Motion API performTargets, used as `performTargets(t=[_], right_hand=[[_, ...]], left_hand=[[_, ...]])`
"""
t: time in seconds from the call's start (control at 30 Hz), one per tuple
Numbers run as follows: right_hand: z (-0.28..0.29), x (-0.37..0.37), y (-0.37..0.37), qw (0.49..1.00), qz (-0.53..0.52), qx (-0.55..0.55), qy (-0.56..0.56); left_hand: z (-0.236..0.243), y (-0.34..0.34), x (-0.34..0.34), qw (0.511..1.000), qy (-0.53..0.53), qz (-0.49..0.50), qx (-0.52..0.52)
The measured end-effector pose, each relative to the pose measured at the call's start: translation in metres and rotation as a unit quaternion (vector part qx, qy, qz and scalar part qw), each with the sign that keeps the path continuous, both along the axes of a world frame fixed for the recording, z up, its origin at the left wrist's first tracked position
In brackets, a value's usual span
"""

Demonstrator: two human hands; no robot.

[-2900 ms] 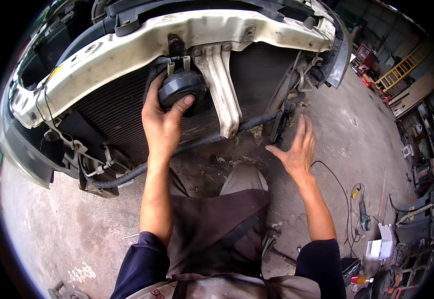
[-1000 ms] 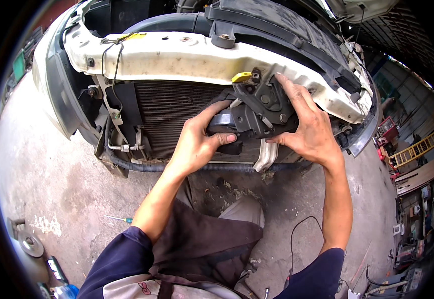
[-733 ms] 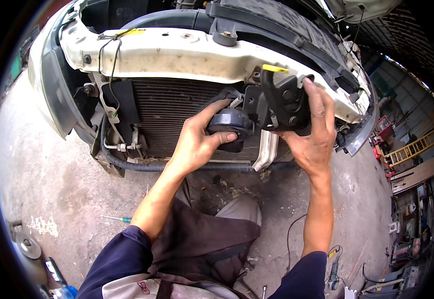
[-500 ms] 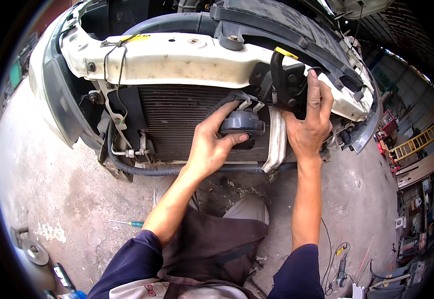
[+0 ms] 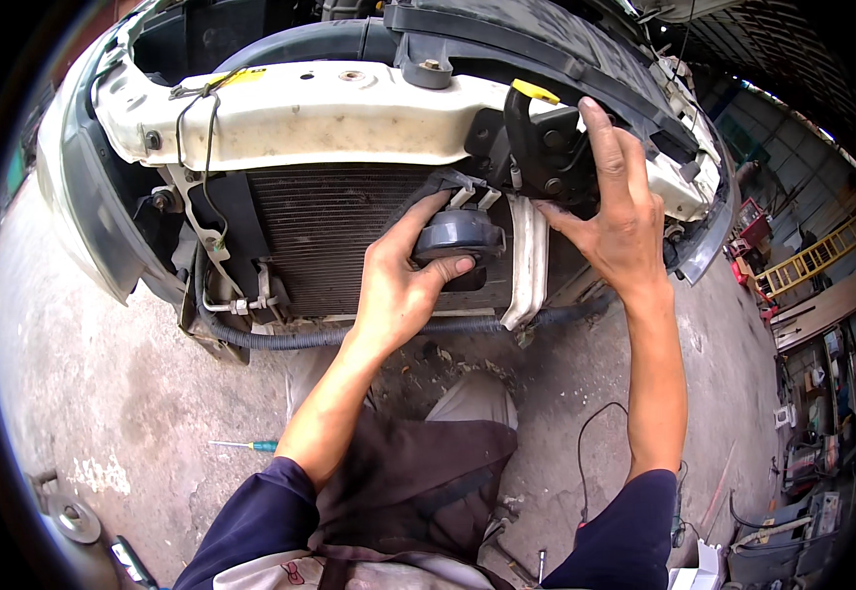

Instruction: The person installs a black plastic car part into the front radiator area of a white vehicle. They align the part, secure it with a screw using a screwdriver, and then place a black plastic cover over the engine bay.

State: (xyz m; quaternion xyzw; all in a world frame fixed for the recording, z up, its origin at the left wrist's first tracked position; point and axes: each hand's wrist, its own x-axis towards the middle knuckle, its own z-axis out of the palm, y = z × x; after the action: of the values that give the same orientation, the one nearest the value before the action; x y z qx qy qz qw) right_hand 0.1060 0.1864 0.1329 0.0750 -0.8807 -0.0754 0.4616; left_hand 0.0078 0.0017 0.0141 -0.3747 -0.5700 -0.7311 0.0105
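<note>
The stripped front of a car (image 5: 398,147) fills the upper part of the view, with a white crossbar (image 5: 300,123) running across it. Below the bar is the dark, finned radiator (image 5: 320,236), and a black ribbed hose (image 5: 290,341) passes along its foot. A white brace (image 5: 529,256) hangs down in front of the radiator, right of its middle.

The key relation is at the top of that brace. The right hand (image 5: 615,231) spans the right side of a black latch (image 5: 546,162), thumb at its lower edge and forefinger raised by its upper right corner; it appears to be gripping it. The latch lies up and to the left of that palm, its lever close to upright and its plate reaching left across the face of the crossbar. Whether plate and bar touch cannot be told. The left hand (image 5: 398,285) is lower and farther from the latch, gripping a round black horn (image 5: 455,236) between thumb and fingers, just left of the brace and in front of the radiator.

At the lower right edge stands a white box (image 5: 700,570), partly cut off; its contents cannot be made out. A screwdriver (image 5: 251,445) lies on the floor to the left, pointing left. Smallest is the yellow tip (image 5: 536,91) on the latch lever, standing out against the dark parts behind.
</note>
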Motion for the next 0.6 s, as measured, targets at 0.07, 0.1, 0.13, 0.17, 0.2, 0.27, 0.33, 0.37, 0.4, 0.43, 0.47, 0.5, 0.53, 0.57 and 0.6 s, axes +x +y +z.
performTargets(t=[0.07, 0.1, 0.13, 0.17, 0.2, 0.27, 0.33, 0.37, 0.4, 0.43, 0.47, 0.5, 0.53, 0.57, 0.6], right_hand=[[-0.001, 0.002, 0.007, 0.999, -0.009, 0.042, 0.006], [-0.001, 0.005, 0.008, 0.999, -0.014, 0.048, -0.003], [-0.001, 0.006, 0.010, 0.998, -0.018, 0.054, -0.011], [-0.003, 0.006, 0.014, 0.999, -0.008, 0.054, 0.001], [-0.006, 0.008, 0.020, 0.998, -0.003, 0.054, 0.013], [-0.013, 0.011, 0.030, 0.998, 0.005, 0.053, 0.026], [-0.021, 0.013, 0.040, 0.998, 0.010, 0.051, 0.027], [-0.025, 0.011, 0.043, 0.998, 0.008, 0.066, 0.024], [-0.025, 0.009, 0.044, 0.997, 0.017, 0.074, 0.032], [-0.023, 0.006, 0.044, 0.995, 0.026, 0.083, 0.040], [-0.021, 0.003, 0.045, 0.994, 0.034, 0.092, 0.048], [-0.020, 0.000, 0.048, 0.994, 0.039, 0.091, 0.039], [-0.018, 0.000, 0.049, 0.994, 0.039, 0.095, 0.030], [-0.016, 0.001, 0.050, 0.994, 0.038, 0.098, 0.022], [-0.013, 0.002, 0.051, 0.994, 0.038, 0.105, 0.011]], left_hand=[[0.001, 0.001, 0.003, 1.000, -0.003, 0.006, -0.015], [0.001, 0.002, 0.002, 1.000, -0.002, 0.008, -0.012], [-0.001, 0.002, 0.001, 1.000, -0.001, 0.010, -0.009], [-0.002, 0.002, 0.000, 1.000, 0.000, 0.013, -0.006], [-0.003, 0.004, 0.001, 1.000, 0.002, 0.014, -0.003], [-0.002, 0.006, 0.003, 1.000, 0.005, 0.017, 0.003], [0.002, 0.008, 0.002, 1.000, 0.010, 0.009, 0.004], [0.003, 0.009, 0.002, 1.000, 0.012, 0.005, 0.005], [0.004, 0.010, 0.001, 1.000, 0.006, -0.003, 0.007], [0.006, 0.011, 0.000, 1.000, 0.000, -0.010, 0.010], [0.008, 0.013, 0.000, 1.000, -0.006, -0.018, 0.012], [0.008, 0.015, 0.001, 1.000, -0.011, -0.014, 0.012], [0.009, 0.018, 0.002, 1.000, -0.016, -0.009, 0.011], [0.009, 0.019, 0.002, 1.000, -0.022, -0.005, 0.011], [0.008, 0.020, 0.002, 0.999, -0.028, -0.011, 0.017]])
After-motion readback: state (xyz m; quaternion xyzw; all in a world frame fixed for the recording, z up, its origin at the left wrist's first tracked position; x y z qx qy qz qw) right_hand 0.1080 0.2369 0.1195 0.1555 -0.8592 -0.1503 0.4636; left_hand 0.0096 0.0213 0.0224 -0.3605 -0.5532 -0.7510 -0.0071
